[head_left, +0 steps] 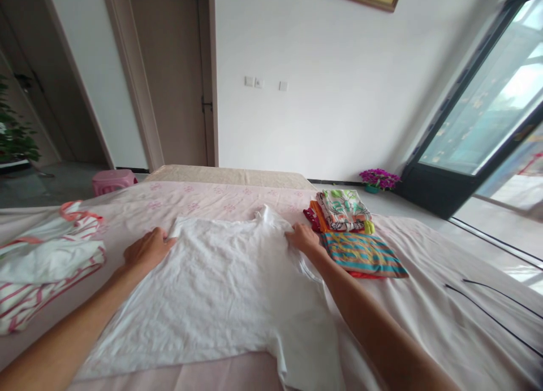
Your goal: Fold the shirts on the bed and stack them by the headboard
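A white T-shirt (220, 289) lies spread flat on the pale pink bed sheet (203, 196) in front of me. My left hand (146, 248) rests at the shirt's far left corner, fingers curled down onto the cloth edge. At the shirt's far right side, my right hand (303, 237) grips the fabric with its fingers closed on it. The shirt's far edge is bunched up a little between the two hands.
A red-and-white striped garment (42, 266) lies at the left. Folded colourful clothes (345, 213) and a teal striped piece (362, 255) sit right of my right hand. A black cable (492, 312) crosses the bed at right. Pink stool (112, 181), potted flowers (379, 180), glass door beyond.
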A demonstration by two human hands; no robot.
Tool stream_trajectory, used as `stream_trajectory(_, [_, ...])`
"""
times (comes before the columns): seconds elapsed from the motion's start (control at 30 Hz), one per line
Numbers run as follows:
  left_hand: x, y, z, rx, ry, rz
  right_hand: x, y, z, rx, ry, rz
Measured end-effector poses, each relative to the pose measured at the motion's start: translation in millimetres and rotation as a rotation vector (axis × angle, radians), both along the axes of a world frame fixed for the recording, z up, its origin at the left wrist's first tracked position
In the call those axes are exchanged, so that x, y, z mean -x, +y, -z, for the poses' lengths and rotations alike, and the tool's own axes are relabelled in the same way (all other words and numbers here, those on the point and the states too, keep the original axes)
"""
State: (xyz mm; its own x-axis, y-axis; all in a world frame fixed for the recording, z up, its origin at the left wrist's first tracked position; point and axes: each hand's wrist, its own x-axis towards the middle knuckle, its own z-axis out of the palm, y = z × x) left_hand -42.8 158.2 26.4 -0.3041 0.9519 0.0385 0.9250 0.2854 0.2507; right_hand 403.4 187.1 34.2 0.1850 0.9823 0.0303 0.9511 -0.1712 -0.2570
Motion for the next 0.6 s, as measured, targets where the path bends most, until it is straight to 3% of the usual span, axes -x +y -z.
stream_trajectory(0.13, [-3,-10,1.9,-0.057,0.039,0.002,12,0,-2.3,-0.065,-0.011,0.015])
stream_trajectory(0.3, [-14,-21,6.3,-0.103,0.102,0.046,-5,9,-12.6,-0.069,-0.094,0.068])
stream_trajectory(0.43, [-27,-30,-3.1,-0.153,0.234,0.076,-7,6,-17.5,-0.099,-0.145,0.098])
stream_trajectory(0.5, [-37,-36,-11.2,-0.190,0.298,0.117,6,-7,-19.3,-0.193,-0.206,0.031])
stream_trajectory(0.6, [-58,-46,-18.1,-0.244,0.236,0.280,37,-40,-24.2,-0.259,-0.193,-0.195])
